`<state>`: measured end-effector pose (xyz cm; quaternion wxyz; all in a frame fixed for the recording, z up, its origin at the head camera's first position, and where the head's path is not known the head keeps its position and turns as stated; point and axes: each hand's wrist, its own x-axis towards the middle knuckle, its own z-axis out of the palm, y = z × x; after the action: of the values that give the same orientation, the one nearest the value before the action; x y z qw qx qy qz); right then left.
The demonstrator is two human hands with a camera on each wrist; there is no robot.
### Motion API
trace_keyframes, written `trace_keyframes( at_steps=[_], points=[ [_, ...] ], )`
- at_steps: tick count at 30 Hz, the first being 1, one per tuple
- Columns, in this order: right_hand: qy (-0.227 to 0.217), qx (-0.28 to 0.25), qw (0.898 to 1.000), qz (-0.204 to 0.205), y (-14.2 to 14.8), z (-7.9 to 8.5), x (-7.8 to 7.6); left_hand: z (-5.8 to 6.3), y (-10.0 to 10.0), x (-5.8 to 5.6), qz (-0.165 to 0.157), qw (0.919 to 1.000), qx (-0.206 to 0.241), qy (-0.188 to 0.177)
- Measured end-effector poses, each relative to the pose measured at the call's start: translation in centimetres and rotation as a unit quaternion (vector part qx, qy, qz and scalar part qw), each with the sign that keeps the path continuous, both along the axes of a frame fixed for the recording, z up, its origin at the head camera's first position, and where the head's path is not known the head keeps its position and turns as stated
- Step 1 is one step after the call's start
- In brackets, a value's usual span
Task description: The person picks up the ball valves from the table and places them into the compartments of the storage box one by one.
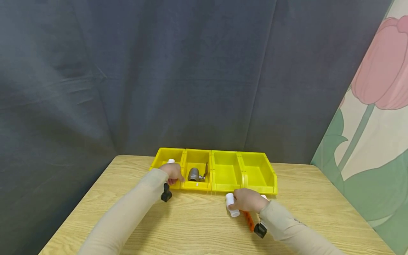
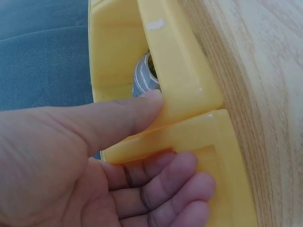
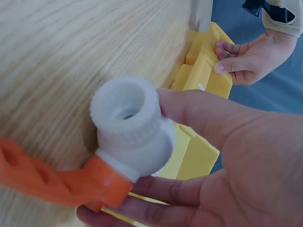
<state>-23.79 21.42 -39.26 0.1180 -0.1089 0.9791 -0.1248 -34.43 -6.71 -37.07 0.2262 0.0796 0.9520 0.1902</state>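
Observation:
My right hand (image 1: 250, 200) holds a white plastic ball valve (image 3: 135, 125) with an orange lever handle (image 3: 42, 182), just above the table in front of the bins. In the right wrist view its thumb lies against the white body and its fingers pass beneath. My left hand (image 1: 173, 172) is at the front of the leftmost yellow bin (image 1: 160, 156), its thumb by the wall shared with the second bin and its fingers loosely bent over the front. Behind that hand a white piece (image 1: 171, 160) shows in the bin, mostly hidden. A grey metal valve (image 1: 193, 174) lies in the second bin (image 1: 198, 156).
Two more yellow bins, a third (image 1: 224, 170) and a fourth (image 1: 256, 170), complete the row at the back of the wooden table (image 1: 191, 226). A dark curtain (image 1: 191, 78) hangs behind. At the right is a flower-patterned wall (image 1: 376, 141).

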Motion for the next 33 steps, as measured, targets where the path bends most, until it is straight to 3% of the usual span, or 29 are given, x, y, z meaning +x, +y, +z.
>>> trace_keyframes(
  at_steps=[22,33],
  points=[
    [0.008,0.024,1.0,0.005,-0.5,-0.58,-0.19,0.09,-0.1,-0.23,0.0,1.0,0.001,-0.008],
    [-0.004,-0.002,1.0,-0.01,-0.32,-0.61,-0.08,0.29,0.11,0.27,0.006,1.0,0.0,-0.007]
  ],
)
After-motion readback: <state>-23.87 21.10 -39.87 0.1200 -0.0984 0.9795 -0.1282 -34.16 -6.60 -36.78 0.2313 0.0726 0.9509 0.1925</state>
